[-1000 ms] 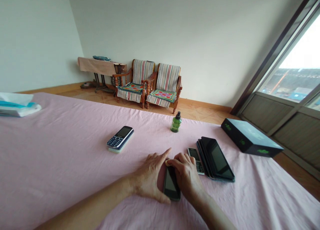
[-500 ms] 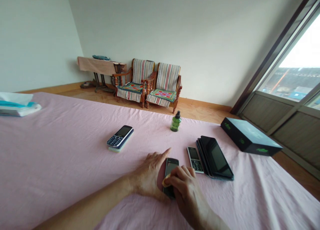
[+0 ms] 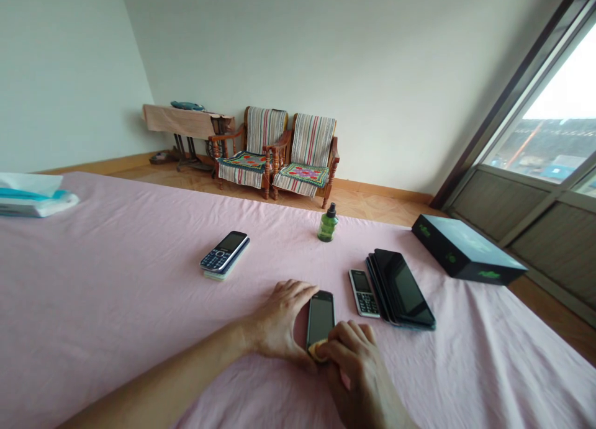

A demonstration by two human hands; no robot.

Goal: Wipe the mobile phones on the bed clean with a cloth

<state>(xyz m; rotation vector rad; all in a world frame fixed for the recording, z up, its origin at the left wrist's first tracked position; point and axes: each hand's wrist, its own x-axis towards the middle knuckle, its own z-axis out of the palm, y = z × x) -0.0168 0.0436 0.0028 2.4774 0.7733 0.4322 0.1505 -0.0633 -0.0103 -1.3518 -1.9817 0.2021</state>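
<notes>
A dark mobile phone (image 3: 321, 317) lies face up on the pink cloth in front of me. My left hand (image 3: 282, 323) braces it from the left, with the index finger at its top edge and the thumb near its bottom corner. Pinched in the fingers of my right hand (image 3: 356, 364) is a small yellowish pad (image 3: 318, 351), pressed on the lower end of the phone; whether it is cloth or sponge I cannot tell. Just right of the phone lies a white keypad phone (image 3: 364, 293), beside a stack of dark touchscreen devices (image 3: 404, 289).
A green spray bottle (image 3: 328, 223) stands near the far edge. Left of centre, a keypad phone (image 3: 226, 252) tops a small stack. A black box (image 3: 465, 249) sits at right, a tissue pack (image 3: 37, 196) at far left. Two wooden chairs (image 3: 302, 153) stand beyond the pink-covered surface (image 3: 139, 305).
My right hand has slid the yellowish pad down the phone towards me, baring more of the screen. My left index finger has come down onto the phone's top edge.
</notes>
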